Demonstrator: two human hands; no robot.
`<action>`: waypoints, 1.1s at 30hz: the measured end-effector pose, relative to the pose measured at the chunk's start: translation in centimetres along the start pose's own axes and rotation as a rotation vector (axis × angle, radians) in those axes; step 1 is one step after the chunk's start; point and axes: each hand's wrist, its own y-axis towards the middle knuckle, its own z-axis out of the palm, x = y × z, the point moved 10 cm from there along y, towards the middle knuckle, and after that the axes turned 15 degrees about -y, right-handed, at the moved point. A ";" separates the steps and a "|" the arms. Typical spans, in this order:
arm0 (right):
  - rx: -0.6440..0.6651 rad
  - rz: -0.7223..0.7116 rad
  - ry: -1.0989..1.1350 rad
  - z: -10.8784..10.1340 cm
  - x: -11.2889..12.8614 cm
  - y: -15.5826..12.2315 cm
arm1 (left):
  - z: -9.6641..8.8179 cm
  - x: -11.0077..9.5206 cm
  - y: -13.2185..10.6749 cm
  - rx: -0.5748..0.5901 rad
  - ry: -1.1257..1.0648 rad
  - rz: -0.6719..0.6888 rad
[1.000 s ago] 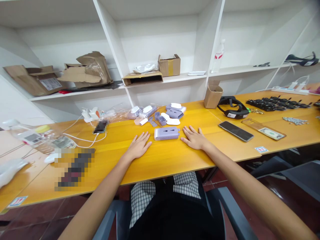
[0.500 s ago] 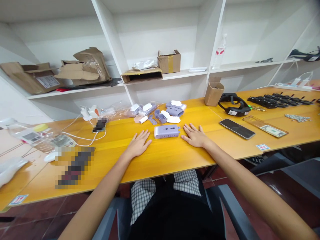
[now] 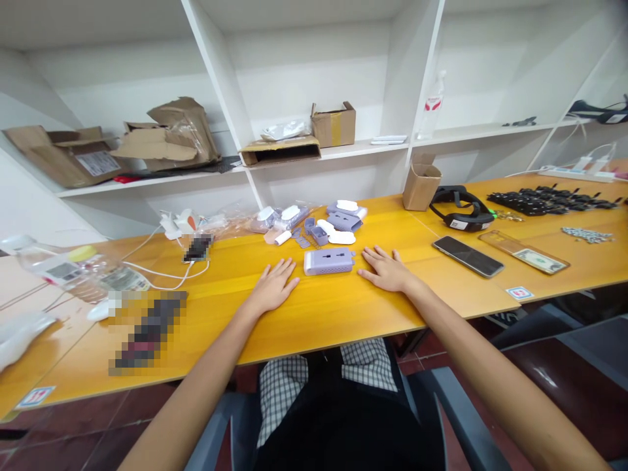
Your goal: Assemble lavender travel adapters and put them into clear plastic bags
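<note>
My left hand (image 3: 273, 286) lies flat on the wooden table (image 3: 314, 314), fingers stretched forward and holding nothing. Likewise flat and unloaded, my right hand (image 3: 385, 269) rests to the right with its fingers apart. Between the two sits a lavender plastic casing (image 3: 329, 261) with two dark slots on top and small holes along its side; neither hand touches it. Behind it is a loose group of lavender and white parts: a slotted shell (image 3: 345, 220), a small lavender cup (image 3: 320, 236), a white oval cover (image 3: 342, 237) and a white cylinder (image 3: 283, 237).
At right lie a smartphone (image 3: 468, 256), a clear phone case (image 3: 524, 252), a black headset (image 3: 461, 209) and several black parts (image 3: 554, 198). A small cardboard box (image 3: 422, 184) stands behind. Plastic bottles (image 3: 73, 268) and a white cable (image 3: 167, 286) are at left. White shelves (image 3: 324, 154) rise behind.
The whole view has shifted slightly downward in the picture. Both hands and the lavender casing keep their places on the table.
</note>
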 end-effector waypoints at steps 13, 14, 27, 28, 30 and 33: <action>-0.013 -0.005 0.006 0.1 -0.2 0.0 | 0.0 0.0 -0.1 -0.016 -0.006 0.007; -0.015 -0.007 0.008 0.1 -0.2 0.0 | 0.0 0.0 -0.1 -0.016 -0.004 0.006; -0.013 -0.012 0.000 0.0 -0.1 0.1 | -0.1 0.1 0.0 -0.019 0.001 0.009; -0.011 -0.011 0.002 0.0 -0.2 0.1 | -0.1 0.0 0.0 -0.020 0.001 0.011; -0.010 -0.007 0.001 0.0 -0.2 0.1 | -0.1 0.0 0.0 -0.017 -0.001 0.008; 0.010 -0.002 -0.013 0.1 0.0 0.1 | -0.1 0.0 0.1 -0.019 0.003 0.000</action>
